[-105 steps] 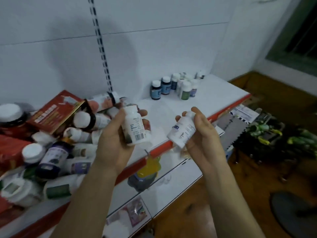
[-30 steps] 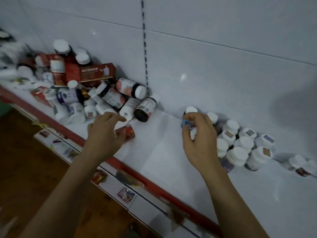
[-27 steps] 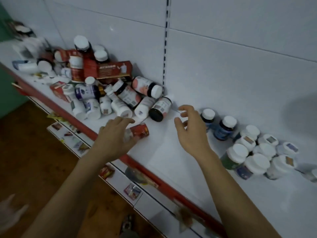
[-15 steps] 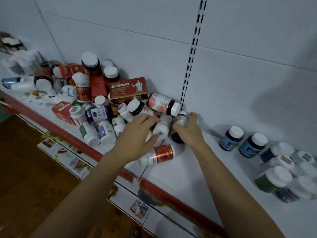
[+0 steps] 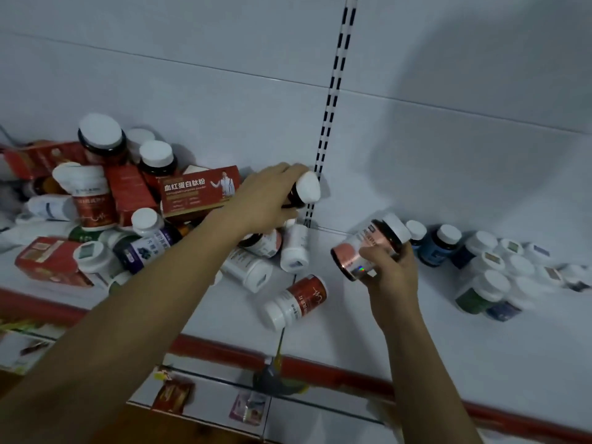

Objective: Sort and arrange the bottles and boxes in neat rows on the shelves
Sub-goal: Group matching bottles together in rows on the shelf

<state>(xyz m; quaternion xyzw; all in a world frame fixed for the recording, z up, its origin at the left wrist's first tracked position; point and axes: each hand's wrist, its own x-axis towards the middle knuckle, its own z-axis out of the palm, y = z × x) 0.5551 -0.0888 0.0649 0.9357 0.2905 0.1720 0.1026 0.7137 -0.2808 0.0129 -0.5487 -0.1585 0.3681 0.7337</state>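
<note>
On the left of the white shelf (image 5: 368, 328), behind its red front edge, bottles and boxes lie in a jumbled heap (image 5: 93, 203). Some stand and others have tipped over, and a small red box (image 5: 48, 261) sits near the front. A longer red box (image 5: 198, 190) with white lettering leans at the back of the heap. The left hand (image 5: 266, 200) reaches over it, its fingers curled around a dark bottle (image 5: 304, 189) with a white cap, which it holds against the back wall beside the slotted upright (image 5: 333, 91). Below that hand several white bottles lie on their sides. A red-labelled bottle (image 5: 296, 302) lies alone nearer the shelf's edge. To the right, the right hand (image 5: 390, 270) holds a pink-labelled bottle (image 5: 365, 251) tilted above the shelf, cap pointing up and to the right, with the fingers wrapped around its lower half. Just beyond it, upright bottles stand in a group (image 5: 493, 267) against the wall. The two nearest have blue labels, and the rest are mostly white-capped and blurred at the far right.
</note>
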